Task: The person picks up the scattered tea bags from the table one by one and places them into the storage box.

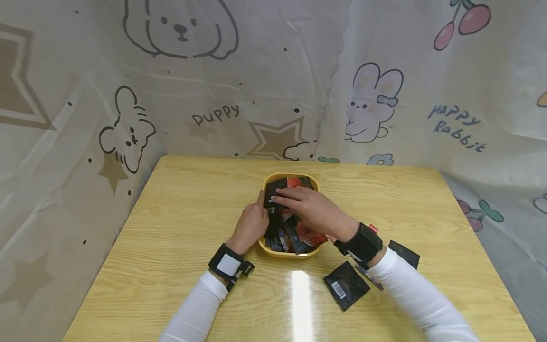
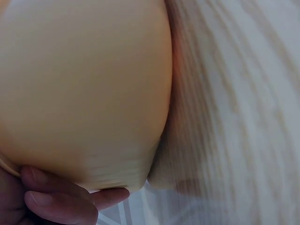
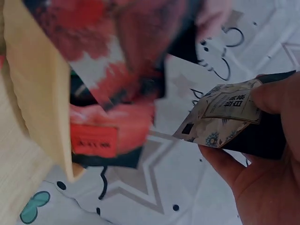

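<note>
A yellow plastic basket (image 1: 290, 255) stands on the table, filled with flat black, red and patterned packets (image 1: 295, 235). At its left side my left hand (image 1: 249, 225) holds the rim. The left wrist view shows the basket's smooth outer wall (image 2: 89, 93), with curled fingers (image 2: 61, 204) at its edge. Over the basket is my right hand (image 1: 320, 209). It pinches a black packet with a floral label (image 3: 229, 110) between thumb and fingers, seen in the right wrist view. Red packets (image 3: 108, 136) stick up beside it at the basket's rim.
Right of the basket, near my right forearm, lie a black packet with a white barcode label (image 1: 347, 285), another black packet (image 1: 404, 254) and a partly hidden patterned one (image 1: 371, 277). The wooden table (image 1: 192, 190) meets a cartoon-printed cloth (image 1: 265, 95) behind.
</note>
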Action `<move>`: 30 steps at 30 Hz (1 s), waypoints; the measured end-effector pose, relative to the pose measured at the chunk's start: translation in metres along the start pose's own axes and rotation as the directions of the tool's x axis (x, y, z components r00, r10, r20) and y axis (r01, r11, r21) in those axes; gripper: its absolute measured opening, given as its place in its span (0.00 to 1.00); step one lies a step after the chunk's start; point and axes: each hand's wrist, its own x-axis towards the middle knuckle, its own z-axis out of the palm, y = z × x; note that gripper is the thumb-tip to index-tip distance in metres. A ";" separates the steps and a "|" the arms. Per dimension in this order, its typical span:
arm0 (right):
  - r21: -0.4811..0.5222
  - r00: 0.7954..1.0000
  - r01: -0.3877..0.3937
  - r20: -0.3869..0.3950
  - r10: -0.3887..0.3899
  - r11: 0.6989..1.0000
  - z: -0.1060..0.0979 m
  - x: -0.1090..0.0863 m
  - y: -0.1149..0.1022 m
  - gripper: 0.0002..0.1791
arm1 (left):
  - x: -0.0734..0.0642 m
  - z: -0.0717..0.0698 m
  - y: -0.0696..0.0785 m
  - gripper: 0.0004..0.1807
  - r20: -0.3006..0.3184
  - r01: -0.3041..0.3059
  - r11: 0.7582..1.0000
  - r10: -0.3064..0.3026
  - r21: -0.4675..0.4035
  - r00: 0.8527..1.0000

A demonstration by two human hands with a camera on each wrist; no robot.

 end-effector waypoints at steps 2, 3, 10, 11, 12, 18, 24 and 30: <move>-0.024 1.000 -0.013 0.023 0.014 1.000 0.007 0.000 0.002 0.34 | 0.000 0.001 0.001 0.30 0.007 -0.005 1.000 0.005 0.002 1.000; -0.029 0.999 -0.025 0.035 0.026 0.999 0.009 0.000 0.003 0.33 | 0.000 0.002 0.002 0.30 0.010 -0.005 1.000 0.005 0.002 1.000; 0.020 0.977 -0.146 0.158 0.141 0.989 0.015 -0.010 0.007 0.38 | 0.002 0.004 0.005 0.30 0.016 -0.007 1.000 0.007 -0.003 1.000; 0.037 0.975 -0.157 0.162 0.149 0.987 0.014 -0.011 0.007 0.40 | 0.002 0.004 0.005 0.30 0.018 -0.004 1.000 0.004 -0.006 1.000; 0.050 0.974 -0.167 0.161 0.157 0.985 0.012 -0.013 0.008 0.41 | 0.002 0.005 0.006 0.30 0.018 -0.002 1.000 0.002 -0.006 1.000; 0.084 0.962 -0.257 0.121 0.246 0.963 -0.008 -0.030 0.020 0.42 | 0.001 0.007 0.006 0.30 0.006 0.009 1.000 -0.009 -0.007 1.000; 0.073 0.911 -0.410 0.088 0.403 0.909 -0.027 -0.077 0.044 0.48 | 0.000 0.008 0.003 0.30 -0.027 -0.018 1.000 0.018 0.008 0.999; 0.059 0.874 -0.456 0.215 0.435 0.888 -0.018 -0.128 0.045 0.57 | 0.001 0.005 0.002 0.30 -0.022 -0.006 1.000 0.006 0.010 1.000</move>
